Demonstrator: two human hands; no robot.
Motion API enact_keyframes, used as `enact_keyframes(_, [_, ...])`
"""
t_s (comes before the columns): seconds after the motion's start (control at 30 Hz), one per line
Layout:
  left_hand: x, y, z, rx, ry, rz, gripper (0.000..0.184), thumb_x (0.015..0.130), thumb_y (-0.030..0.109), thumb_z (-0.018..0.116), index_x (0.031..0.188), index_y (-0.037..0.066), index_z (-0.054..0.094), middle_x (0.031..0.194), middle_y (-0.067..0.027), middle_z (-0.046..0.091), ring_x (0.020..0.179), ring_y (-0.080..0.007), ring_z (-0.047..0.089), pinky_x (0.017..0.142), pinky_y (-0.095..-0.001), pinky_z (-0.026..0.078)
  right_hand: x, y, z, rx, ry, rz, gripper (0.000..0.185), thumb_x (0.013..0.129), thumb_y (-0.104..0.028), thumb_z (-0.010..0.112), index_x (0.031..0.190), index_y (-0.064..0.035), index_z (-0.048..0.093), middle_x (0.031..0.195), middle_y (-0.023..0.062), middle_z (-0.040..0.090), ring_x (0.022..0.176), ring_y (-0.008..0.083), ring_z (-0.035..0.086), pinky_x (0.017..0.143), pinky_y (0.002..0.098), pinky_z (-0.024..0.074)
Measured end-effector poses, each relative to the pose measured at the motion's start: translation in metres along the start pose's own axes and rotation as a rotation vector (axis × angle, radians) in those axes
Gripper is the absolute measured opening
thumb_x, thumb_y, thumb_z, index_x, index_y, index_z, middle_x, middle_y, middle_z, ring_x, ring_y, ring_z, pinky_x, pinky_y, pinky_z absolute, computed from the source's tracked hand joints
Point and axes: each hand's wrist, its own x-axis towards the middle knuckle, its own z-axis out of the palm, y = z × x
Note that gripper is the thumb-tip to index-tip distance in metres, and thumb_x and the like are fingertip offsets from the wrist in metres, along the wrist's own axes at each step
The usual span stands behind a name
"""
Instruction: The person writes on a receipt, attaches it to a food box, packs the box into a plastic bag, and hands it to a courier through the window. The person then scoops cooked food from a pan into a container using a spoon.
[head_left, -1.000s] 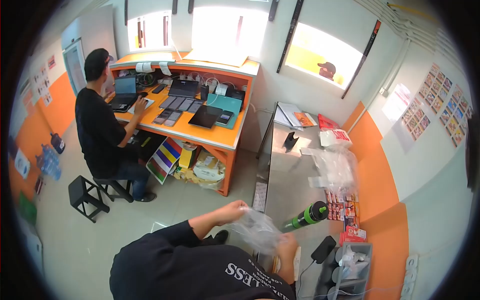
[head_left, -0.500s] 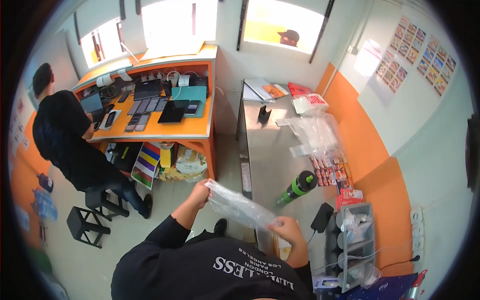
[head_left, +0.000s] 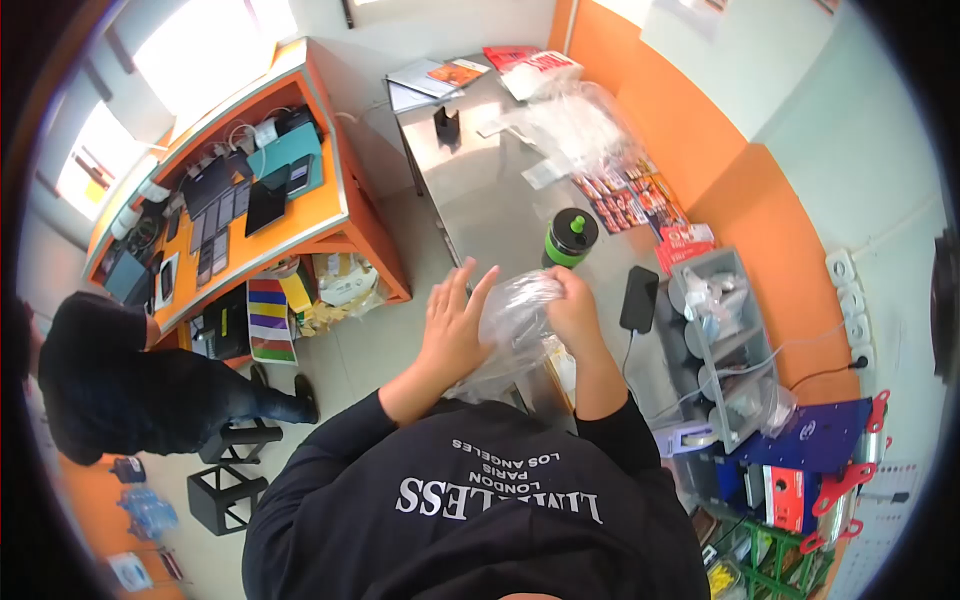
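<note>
My right hand pinches the top of a clear plastic bag, which hangs loose and crumpled in front of my chest. Against the bag's left side is my left hand, its fingers spread and pointing up; part of the palm sits behind or along the plastic. Just beyond my right hand, a black and green bottle stands upright on the metal table. A black phone with a cable lies to the right of that hand.
More clear plastic bags and printed leaflets lie along the wall. A grey organizer stands at right. On the left, an orange desk holds phones and tablets. A person in black is beside it, near black stools.
My left hand has let go of the bag's far end and spread its fingers. The stretched bag now hangs bunched from my right hand. The view has tilted down and turned right.
</note>
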Motion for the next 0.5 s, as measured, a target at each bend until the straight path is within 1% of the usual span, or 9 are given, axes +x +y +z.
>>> enact_keyframes(0.03, [0.004,-0.002,0.008,-0.066,-0.003,0.041,0.049,0.079,0.005,0.07,0.124,0.013,0.053,0.131,-0.022,0.058,0.113,-0.0459,0.059,0.09,-0.0476,0.05,-0.005,-0.008,-0.002,-0.084,-0.076,-0.05,0.021,0.079,0.001,0.059,0.1,-0.0024,0.065,0.083,0.0074,0.064,0.071,0.017,0.061,0.067,0.0332,0.0495])
enact_keyframes(0.1, [0.008,-0.041,0.038,-0.377,-0.266,-0.329,0.039,0.078,-0.001,0.065,0.114,0.009,0.057,0.108,-0.0238,0.067,0.102,-0.0454,0.063,0.082,-0.0477,0.051,-0.016,-0.016,-0.019,-0.419,-0.113,-0.039,0.018,0.081,-0.006,0.063,0.099,-0.0028,0.065,0.086,0.0133,0.066,0.078,0.0257,0.064,0.07,0.0373,0.0508])
enact_keyframes(0.13, [0.018,-0.047,0.036,-0.404,-0.188,-0.346,0.036,0.077,-0.003,0.064,0.111,0.007,0.057,0.099,-0.0239,0.067,0.097,-0.0457,0.064,0.079,-0.0484,0.051,-0.019,-0.016,-0.027,-0.754,-0.167,-0.034,0.017,0.083,-0.012,0.067,0.098,-0.0032,0.065,0.09,0.0193,0.068,0.085,0.0345,0.067,0.073,0.0413,0.0522])
enact_keyframes(0.17, [0.026,-0.051,0.032,-0.432,-0.114,-0.363,0.033,0.077,-0.004,0.063,0.108,0.006,0.057,0.091,-0.0241,0.068,0.093,-0.0459,0.065,0.076,-0.0491,0.051,-0.02,-0.005,-0.034,-0.751,-0.147,-0.013,0.017,0.083,-0.012,0.067,0.098,-0.0032,0.065,0.09,0.0193,0.068,0.085,0.0345,0.067,0.073,0.0413,0.0522])
enact_keyframes(0.23, [0.03,-0.069,0.032,-0.338,-0.238,-0.423,0.033,0.078,-0.004,0.062,0.109,0.006,0.056,0.096,-0.0221,0.067,0.097,-0.0444,0.064,0.081,-0.0497,0.05,-0.016,0.042,-0.051,-0.937,0.092,-0.005,0.024,0.08,-0.018,0.072,0.099,-0.005,0.065,0.092,0.0212,0.067,0.089,0.0414,0.064,0.074,0.0484,0.0516])
enact_keyframes(0.27, [0.029,-0.076,0.036,-0.303,-0.225,-0.328,0.035,0.078,-0.005,0.06,0.11,0.006,0.056,0.101,-0.0218,0.065,0.101,-0.0443,0.062,0.084,-0.0492,0.05,-0.011,0.073,-0.056,-0.897,0.255,-0.174,0.02,0.083,-0.015,0.074,0.096,-0.0042,0.062,0.083,0.0145,0.064,0.077,0.031,0.065,0.065,0.0436,0.0498])
enact_keyframes(0.3, [0.027,-0.081,0.041,-0.23,-0.213,-0.29,0.034,0.077,-0.006,0.058,0.109,0.006,0.056,0.105,-0.0212,0.062,0.102,-0.0449,0.059,0.085,-0.0489,0.049,-0.016,0.076,-0.064,-0.921,0.298,-0.141,0.02,0.083,-0.015,0.074,0.096,-0.0042,0.062,0.083,0.0145,0.064,0.077,0.031,0.065,0.065,0.0436,0.0498])
enact_keyframes(0.37, [0.024,-0.089,0.048,-0.115,-0.207,-0.264,0.031,0.077,-0.007,0.056,0.105,0.006,0.057,0.108,-0.0197,0.056,0.099,-0.0457,0.057,0.083,-0.0492,0.048,-0.025,0.076,-0.077,0.115,0.094,0.228,0.02,0.085,-0.012,0.074,0.096,-0.0047,0.059,0.079,0.0062,0.061,0.07,0.0156,0.059,0.058,0.0348,0.0449])
enact_keyframes(0.5, [0.008,-0.116,0.088,-0.109,-0.293,-0.254,0.024,0.079,-0.006,0.055,0.099,0.007,0.06,0.095,-0.0194,0.059,0.09,-0.0421,0.059,0.077,-0.0483,0.049,-0.036,0.062,-0.118,0.008,-0.06,0.347,0.025,0.083,-0.009,0.076,0.099,-0.0068,0.057,0.078,0.0,0.056,0.068,0.0066,0.05,0.055,0.0276,0.0398])
